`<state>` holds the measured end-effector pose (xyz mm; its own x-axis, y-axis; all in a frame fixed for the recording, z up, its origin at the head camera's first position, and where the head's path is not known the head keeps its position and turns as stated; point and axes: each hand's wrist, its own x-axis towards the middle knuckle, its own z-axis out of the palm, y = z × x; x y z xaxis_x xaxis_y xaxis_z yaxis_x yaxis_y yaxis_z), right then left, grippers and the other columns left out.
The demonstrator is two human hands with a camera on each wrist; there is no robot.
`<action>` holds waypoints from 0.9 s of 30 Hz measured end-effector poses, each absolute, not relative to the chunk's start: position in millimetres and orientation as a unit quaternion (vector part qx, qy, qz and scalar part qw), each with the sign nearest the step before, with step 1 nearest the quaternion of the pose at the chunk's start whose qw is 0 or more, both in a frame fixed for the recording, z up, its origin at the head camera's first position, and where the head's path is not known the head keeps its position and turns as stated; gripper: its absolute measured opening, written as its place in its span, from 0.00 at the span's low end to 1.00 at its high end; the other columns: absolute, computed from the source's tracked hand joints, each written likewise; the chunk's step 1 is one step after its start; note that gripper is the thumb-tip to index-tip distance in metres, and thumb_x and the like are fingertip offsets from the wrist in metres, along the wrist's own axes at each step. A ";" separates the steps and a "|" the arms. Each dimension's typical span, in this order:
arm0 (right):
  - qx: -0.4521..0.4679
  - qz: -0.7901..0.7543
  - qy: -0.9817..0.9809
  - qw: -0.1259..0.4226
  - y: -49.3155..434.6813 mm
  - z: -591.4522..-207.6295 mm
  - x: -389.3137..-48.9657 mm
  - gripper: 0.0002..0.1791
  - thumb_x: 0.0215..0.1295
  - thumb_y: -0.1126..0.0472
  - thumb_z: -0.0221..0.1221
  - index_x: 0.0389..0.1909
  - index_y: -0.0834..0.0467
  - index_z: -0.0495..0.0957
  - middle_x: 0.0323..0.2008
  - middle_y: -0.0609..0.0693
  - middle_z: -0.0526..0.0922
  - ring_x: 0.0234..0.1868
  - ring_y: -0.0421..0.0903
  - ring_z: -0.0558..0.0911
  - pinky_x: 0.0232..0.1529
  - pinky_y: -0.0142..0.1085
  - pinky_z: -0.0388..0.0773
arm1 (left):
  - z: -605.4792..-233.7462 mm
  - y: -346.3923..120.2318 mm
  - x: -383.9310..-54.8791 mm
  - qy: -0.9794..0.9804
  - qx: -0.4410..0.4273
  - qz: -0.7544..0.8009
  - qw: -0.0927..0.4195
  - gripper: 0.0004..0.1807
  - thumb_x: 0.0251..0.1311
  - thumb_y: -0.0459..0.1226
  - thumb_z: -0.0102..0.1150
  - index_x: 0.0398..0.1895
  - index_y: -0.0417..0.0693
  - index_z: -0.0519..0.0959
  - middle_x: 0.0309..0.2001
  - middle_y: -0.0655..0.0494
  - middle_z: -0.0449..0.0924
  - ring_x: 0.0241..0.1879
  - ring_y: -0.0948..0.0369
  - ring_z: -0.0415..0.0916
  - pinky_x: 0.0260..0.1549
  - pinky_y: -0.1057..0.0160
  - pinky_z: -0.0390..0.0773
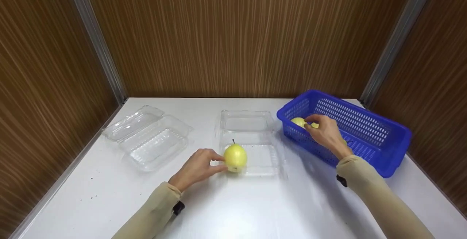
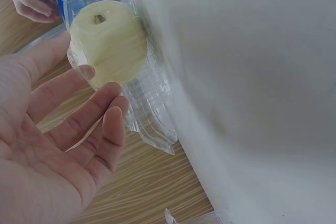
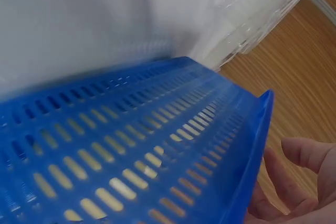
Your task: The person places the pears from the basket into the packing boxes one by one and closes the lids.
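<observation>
Likely boxing: my loose-fingered left hand (image 1: pixel 200 168) touches round yellow apple (image 1: pixel 236 155) at clear plastic box (image 1: pixel 261 158); right hand (image 1: pixel 325 132), grip unclear, in blue plastic basket (image 1: pixel 352 119), right edge of table (image 1: pixel 219 213); next probably needs firm pinch

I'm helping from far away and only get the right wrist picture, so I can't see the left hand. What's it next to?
Observer: The head view shows the left hand right beside a round yellow fruit with a dark stem.
Operator: Ooh, and where's the fruit?
Observer: At the left side of the nearer half of an open clear plastic box.
Operator: Are there any more boxes like that?
Observer: Yes, a second clear plastic box, also open, over on the left of the white table.
</observation>
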<state>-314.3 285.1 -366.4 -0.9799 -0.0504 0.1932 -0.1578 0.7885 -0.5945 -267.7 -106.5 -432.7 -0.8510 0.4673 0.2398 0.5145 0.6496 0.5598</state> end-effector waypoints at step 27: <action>0.151 0.128 -0.978 -0.060 330.4 -324.4 -337.5 0.19 0.64 0.66 0.58 0.54 0.72 0.76 0.50 0.75 0.78 0.53 0.71 0.77 0.54 0.62 0.73 | -426.9 -106.6 -267.3 -0.913 -0.268 -0.306 0.029 0.16 0.57 0.45 0.67 0.43 0.45 0.87 0.43 0.48 0.87 0.45 0.52 0.83 0.46 0.54 0.80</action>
